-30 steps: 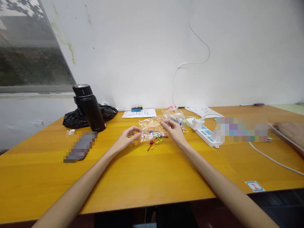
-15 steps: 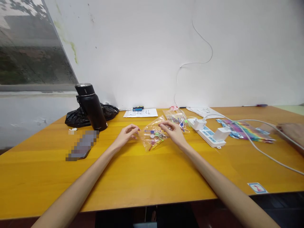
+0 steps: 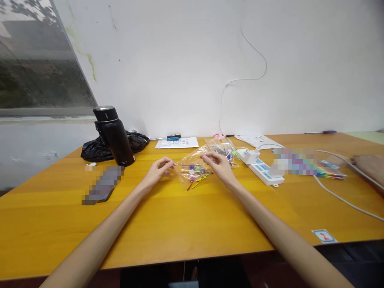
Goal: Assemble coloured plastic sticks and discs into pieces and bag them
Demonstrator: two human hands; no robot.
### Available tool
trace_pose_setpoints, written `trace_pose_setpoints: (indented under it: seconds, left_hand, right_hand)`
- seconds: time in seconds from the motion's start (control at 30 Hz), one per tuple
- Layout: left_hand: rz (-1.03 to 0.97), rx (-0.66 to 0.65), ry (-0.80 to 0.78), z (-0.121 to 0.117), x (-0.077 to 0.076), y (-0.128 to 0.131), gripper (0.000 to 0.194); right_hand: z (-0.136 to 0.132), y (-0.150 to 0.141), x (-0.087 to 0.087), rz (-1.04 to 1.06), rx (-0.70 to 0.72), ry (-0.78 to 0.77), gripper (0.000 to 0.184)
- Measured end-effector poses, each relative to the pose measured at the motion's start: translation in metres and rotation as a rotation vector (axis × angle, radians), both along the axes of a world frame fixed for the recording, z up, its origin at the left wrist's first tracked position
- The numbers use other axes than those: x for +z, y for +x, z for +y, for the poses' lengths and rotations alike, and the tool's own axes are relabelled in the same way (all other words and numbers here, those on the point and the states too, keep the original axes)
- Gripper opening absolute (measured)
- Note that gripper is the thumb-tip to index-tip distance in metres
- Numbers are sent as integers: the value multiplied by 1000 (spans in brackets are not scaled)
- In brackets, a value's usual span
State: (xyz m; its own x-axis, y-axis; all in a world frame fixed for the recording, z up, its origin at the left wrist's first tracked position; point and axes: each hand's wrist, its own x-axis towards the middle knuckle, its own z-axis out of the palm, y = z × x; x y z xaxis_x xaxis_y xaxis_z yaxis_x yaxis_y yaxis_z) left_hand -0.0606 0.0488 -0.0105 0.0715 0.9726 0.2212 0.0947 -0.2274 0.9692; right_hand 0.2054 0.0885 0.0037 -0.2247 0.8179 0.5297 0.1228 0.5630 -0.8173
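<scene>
A clear plastic bag point(image 3: 196, 157) with several small coloured plastic pieces lies on the table between my hands. The blue, white, green, red and yellow pieces gather near its lower part. My left hand point(image 3: 158, 171) is closed in a pinch at the bag's left edge. On the right side, my right hand point(image 3: 220, 168) pinches the bag's upper edge between thumb and fingers. Just behind my right hand lies a second clear bag point(image 3: 220, 145) of similar coloured pieces, partly hidden by that hand.
At left stand a black bottle point(image 3: 115, 138), a black plastic bag point(image 3: 94, 148) and a phone point(image 3: 105, 184). A power strip point(image 3: 264, 170) with white plugs and cables lies right. Beyond it are a rainbow-coloured packet point(image 3: 327, 172) and another person's blurred hand point(image 3: 367, 166). Paper and screwdrivers lie near the wall.
The bag between my hands has shifted shape slightly, its upper part looking more spread. Both my hands hold nearly the same positions. The view has drifted a little.
</scene>
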Motion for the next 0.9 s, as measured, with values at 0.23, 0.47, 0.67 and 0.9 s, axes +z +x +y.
trace_pose_setpoints:
  seconds: [0.23,0.47,0.67,0.9]
  left_hand:
    - [-114,77,5,0,-1,0,35]
    - [-115,51,23,3,-5,-1,32]
    - [440,187,387,-15,1,13,58]
    - [726,-8,477,-27,-2,27,101]
  right_hand:
    - [1,0,-3,3,-40,-32,29]
    - [-1,-1,-2,-5,-47,-36,30]
    - [-6,-1,-1,-53,-140,13,33]
    - [-9,-5,-2,-102,-103,54,30]
